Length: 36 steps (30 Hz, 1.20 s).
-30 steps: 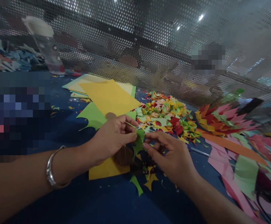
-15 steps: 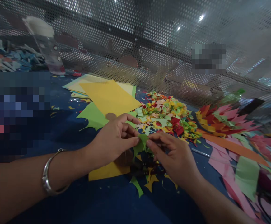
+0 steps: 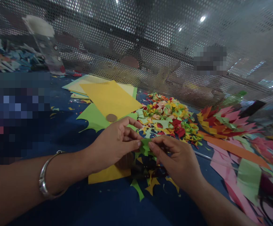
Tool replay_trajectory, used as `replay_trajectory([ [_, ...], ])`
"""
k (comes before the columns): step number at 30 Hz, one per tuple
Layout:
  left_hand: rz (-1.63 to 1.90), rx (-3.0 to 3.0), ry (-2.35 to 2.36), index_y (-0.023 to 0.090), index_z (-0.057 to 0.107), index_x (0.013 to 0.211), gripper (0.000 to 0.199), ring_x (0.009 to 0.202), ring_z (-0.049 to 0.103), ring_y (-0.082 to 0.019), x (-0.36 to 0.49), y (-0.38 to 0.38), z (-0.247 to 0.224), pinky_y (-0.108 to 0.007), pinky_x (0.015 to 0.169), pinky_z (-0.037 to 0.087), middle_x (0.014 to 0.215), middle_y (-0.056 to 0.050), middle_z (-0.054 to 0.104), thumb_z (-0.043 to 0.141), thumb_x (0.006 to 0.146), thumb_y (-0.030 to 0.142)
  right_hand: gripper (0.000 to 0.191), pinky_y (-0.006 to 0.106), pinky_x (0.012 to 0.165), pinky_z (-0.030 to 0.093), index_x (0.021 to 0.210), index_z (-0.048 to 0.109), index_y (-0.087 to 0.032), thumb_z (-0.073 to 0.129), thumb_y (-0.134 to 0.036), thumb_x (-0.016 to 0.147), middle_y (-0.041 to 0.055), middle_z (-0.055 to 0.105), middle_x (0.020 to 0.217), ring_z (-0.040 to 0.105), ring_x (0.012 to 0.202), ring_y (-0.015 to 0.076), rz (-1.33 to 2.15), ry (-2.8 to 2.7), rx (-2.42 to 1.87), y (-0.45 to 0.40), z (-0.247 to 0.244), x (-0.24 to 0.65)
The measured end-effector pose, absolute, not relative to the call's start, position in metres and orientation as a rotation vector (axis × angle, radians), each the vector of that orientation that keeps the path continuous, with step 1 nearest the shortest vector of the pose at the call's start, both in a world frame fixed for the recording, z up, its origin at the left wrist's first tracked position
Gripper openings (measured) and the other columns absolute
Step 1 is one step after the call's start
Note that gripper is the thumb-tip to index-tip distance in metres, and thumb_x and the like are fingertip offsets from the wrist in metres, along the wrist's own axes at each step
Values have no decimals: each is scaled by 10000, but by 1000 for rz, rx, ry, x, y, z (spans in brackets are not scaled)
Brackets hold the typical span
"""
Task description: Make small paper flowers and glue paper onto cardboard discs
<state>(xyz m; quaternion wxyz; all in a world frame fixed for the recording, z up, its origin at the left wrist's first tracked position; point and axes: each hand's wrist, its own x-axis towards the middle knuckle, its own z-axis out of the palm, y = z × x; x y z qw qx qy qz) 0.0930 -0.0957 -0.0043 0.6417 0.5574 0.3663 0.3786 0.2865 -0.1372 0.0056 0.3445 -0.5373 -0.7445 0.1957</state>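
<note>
A small green paper piece [image 3: 146, 146] is pinched between both hands near the middle of the view. My left hand [image 3: 117, 144] grips its left side between thumb and fingers; a silver bangle is on that wrist. Thumb and index finger of my right hand [image 3: 174, 157] close on its right side. Below the hands lie yellow paper scraps [image 3: 153, 185] and a pointed green scrap [image 3: 138, 189]. A yellow sheet [image 3: 112, 97] with a brown disc [image 3: 111, 118] on it overlaps a cut green sheet [image 3: 94, 117]. Another yellow sheet [image 3: 108, 174] is partly under my left hand.
A heap of colourful paper scraps [image 3: 171, 116] lies beyond my right hand. Folded paper petals [image 3: 230, 121] and pink strips [image 3: 225, 166] are at the right. A perforated metal panel [image 3: 98, 47] stands behind. A clear cup [image 3: 49, 53] is at the back left on the blue cloth [image 3: 80, 204].
The green piece has moved slightly right and down and its outline looks more spread out. Both hands still pinch it, having shifted only a little.
</note>
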Motion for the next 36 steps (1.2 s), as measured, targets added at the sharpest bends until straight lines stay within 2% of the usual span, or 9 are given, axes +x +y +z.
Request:
replay_trajectory([
  [10, 899, 1215, 818, 206, 492, 965, 364, 656, 632, -115, 94, -96, -5, -253, 661, 494, 773, 28, 655, 748, 710, 158, 145, 219, 499, 425, 815, 687, -202, 614, -291, 903, -23, 629, 634, 556, 505, 104, 521, -1928, -1405, -137, 5, 287],
  [16, 889, 1213, 838, 192, 504, 931, 286, 664, 611, -97, 95, -97, -4, -231, 663, 492, 764, 30, 643, 716, 747, 136, 160, 220, 510, 431, 803, 684, -199, 609, -296, 907, -20, 617, 621, 557, 517, 110, 500, -1931, -1405, -137, 6, 287],
  [26, 912, 1303, 862, 198, 508, 833, 225, 647, 592, -104, 95, -97, -4, -241, 652, 482, 744, 40, 607, 691, 718, 136, 175, 211, 507, 450, 801, 692, -197, 601, -295, 915, 5, 669, 665, 626, 582, 133, 510, -1963, -1383, -137, 5, 285],
  [36, 949, 1462, 845, 222, 449, 846, 224, 698, 598, -113, 92, -101, -5, -245, 634, 448, 782, 44, 581, 633, 760, 126, 184, 214, 511, 456, 857, 706, -203, 590, -325, 932, 6, 678, 709, 612, 563, 124, 561, -1949, -1398, -137, 5, 286],
])
